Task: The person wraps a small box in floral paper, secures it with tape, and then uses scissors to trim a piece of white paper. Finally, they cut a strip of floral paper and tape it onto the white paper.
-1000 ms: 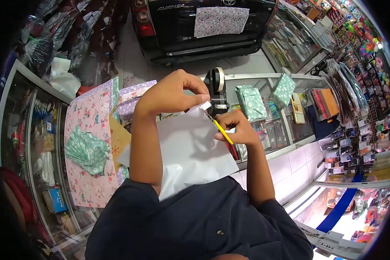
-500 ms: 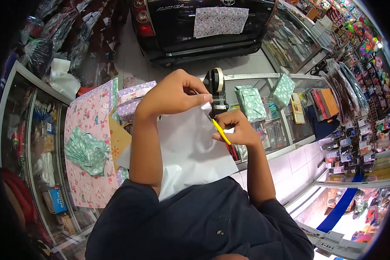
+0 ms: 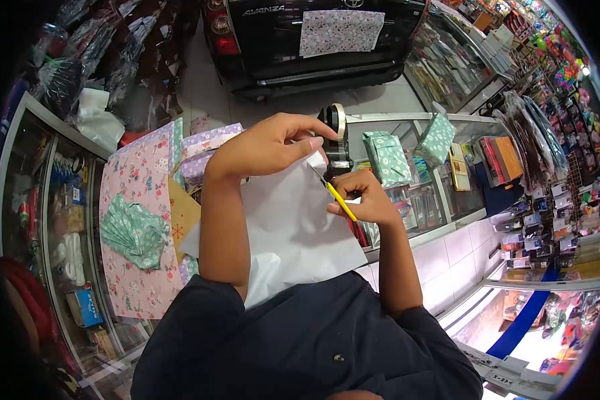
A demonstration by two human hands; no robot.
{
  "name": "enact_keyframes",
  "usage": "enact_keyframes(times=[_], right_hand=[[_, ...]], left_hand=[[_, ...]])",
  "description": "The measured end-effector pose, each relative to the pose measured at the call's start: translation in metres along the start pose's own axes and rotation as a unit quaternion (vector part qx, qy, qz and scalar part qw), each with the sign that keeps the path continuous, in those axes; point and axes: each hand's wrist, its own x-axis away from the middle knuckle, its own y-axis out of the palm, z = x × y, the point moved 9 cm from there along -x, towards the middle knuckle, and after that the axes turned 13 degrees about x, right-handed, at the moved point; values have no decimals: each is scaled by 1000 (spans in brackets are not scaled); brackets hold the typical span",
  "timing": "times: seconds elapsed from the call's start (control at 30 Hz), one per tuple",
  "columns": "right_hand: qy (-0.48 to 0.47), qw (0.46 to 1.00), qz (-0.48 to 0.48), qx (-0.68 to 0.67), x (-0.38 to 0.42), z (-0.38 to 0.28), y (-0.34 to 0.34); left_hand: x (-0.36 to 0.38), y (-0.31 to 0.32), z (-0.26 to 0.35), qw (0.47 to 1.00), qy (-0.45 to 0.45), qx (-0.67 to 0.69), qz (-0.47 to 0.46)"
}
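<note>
Now right hand (image 3: 367, 200) grips yellow cutter (image 3: 340, 201) pointing up-left; left hand (image 3: 273, 143) pinches paper (image 3: 293, 227).

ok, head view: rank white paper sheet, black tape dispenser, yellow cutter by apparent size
1. white paper sheet
2. black tape dispenser
3. yellow cutter
The sheet lies nearer the camera, so only apparent size is ranked.
</note>
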Motion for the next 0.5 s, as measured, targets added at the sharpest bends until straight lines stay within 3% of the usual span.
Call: enact_keyframes(times=[0.13, 0.5], right_hand=[[8, 1000, 0, -7, 0, -5, -1], [4, 1000, 5, 6, 2, -7, -4]], left_hand=[[-1, 9, 0, 997, -18, 66, -40], [0, 8, 9, 995, -4, 92, -24]])
